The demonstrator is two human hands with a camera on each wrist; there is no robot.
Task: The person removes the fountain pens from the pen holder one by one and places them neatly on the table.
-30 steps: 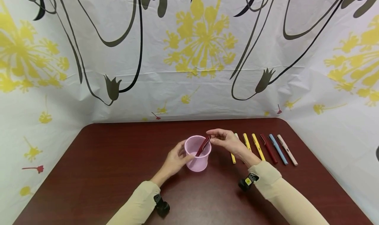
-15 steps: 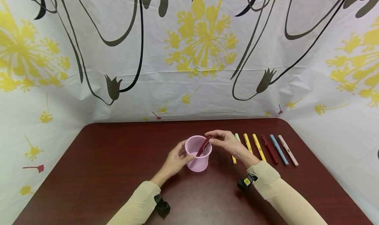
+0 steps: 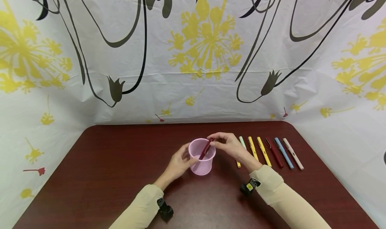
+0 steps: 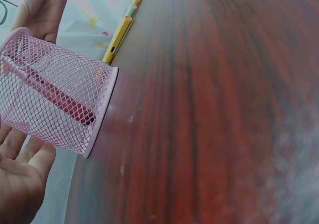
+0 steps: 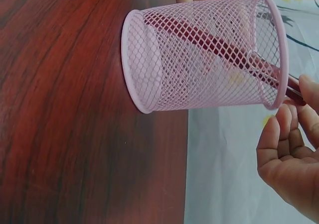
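Note:
A pink mesh pen cup (image 3: 201, 168) stands upright on the dark red-brown table, held at its side by my left hand (image 3: 178, 162), thumb in front and fingers behind. Slanting inside the cup is a dark red pen (image 5: 219, 45), its lower end close to the cup's bottom. My right hand (image 3: 229, 145) pinches the pen's upper end at the right side of the rim. In the left wrist view, the pen shows through the mesh, and the left hand (image 4: 22, 184) lies below the cup.
To the right lies a row of pens: yellow pens (image 3: 263, 151), a pale green pen (image 3: 242, 141), another dark red pen (image 3: 274, 152), a blue pen (image 3: 284, 153) and a pale pink pen (image 3: 293, 154). My right forearm covers part of the row. A patterned white sheet (image 3: 150, 61) hangs behind the table.
My right hand has shifted slightly left over the cup's rim, with the dark red pen's top moving along. The left hand and the cup stay almost where they were.

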